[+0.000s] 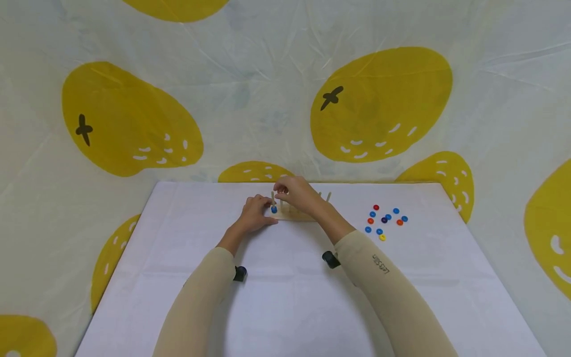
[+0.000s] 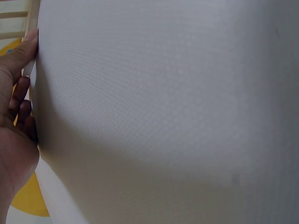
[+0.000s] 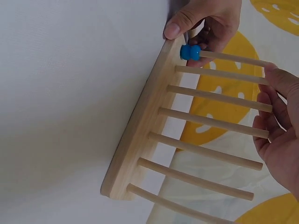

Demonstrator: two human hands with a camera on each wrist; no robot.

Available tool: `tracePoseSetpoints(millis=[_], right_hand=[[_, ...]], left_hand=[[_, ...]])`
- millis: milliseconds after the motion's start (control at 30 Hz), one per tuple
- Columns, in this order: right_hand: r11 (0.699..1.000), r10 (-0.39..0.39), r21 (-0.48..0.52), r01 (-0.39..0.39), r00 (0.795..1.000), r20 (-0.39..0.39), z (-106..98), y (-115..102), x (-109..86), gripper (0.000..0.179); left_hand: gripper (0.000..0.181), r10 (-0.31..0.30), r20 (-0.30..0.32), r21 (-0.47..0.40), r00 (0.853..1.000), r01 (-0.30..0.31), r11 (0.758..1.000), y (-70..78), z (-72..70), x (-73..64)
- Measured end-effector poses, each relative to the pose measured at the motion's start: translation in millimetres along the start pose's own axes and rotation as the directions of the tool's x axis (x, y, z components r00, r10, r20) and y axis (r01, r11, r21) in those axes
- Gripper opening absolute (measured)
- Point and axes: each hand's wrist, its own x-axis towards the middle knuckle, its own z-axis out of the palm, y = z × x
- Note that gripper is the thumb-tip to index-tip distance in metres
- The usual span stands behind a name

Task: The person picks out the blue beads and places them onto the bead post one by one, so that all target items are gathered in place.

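Observation:
A wooden peg board [image 3: 140, 126] stands on the table with a row of upright pegs. Two blue beads [image 3: 190, 52] sit low on the end peg [image 3: 233, 59], by the base. My left hand [image 1: 255, 213] holds that end of the base, thumb at the front edge and fingers behind, as the right wrist view shows. My right hand [image 1: 298, 192] is at the top of the pegs; its thumb touches the end peg's tip and its other fingers are loosely bent. No bead shows between its fingers.
Several loose beads lie right of the board, among them a yellow bead [image 1: 382, 237], a red bead [image 1: 376, 207] and a dark blue bead [image 1: 384, 220]. A white cloth [image 1: 285, 302] covers the table. Behind it hangs a curtain [image 1: 258, 99] with yellow fruit shapes.

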Motion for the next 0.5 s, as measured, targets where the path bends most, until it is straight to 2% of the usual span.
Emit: tracePoseSetpoints(millis=[233,367,500], right_hand=[[0.999,-0.033,-0.016,0.032,0.999,-0.041,-8.7,-2.8,-7.6,0.024],[0.997,-0.071,-0.02,0.069,0.994,-0.079,-17.3,-3.2,-16.8,0.025],[0.997,-0.073,-0.016,0.071,0.992,-0.106,-26.1,-0.7,-27.7,0.025]], left_hand=[[0.057,-0.022,-0.003,-0.009,1.0,0.022,1.0,3.4,-1.0,-2.3],[0.058,-0.019,-0.003,-0.003,1.0,0.019,1.0,2.8,-0.6,-1.6],[0.06,-0.016,0.003,0.012,1.0,0.016,1.0,1.1,0.4,-0.3]])
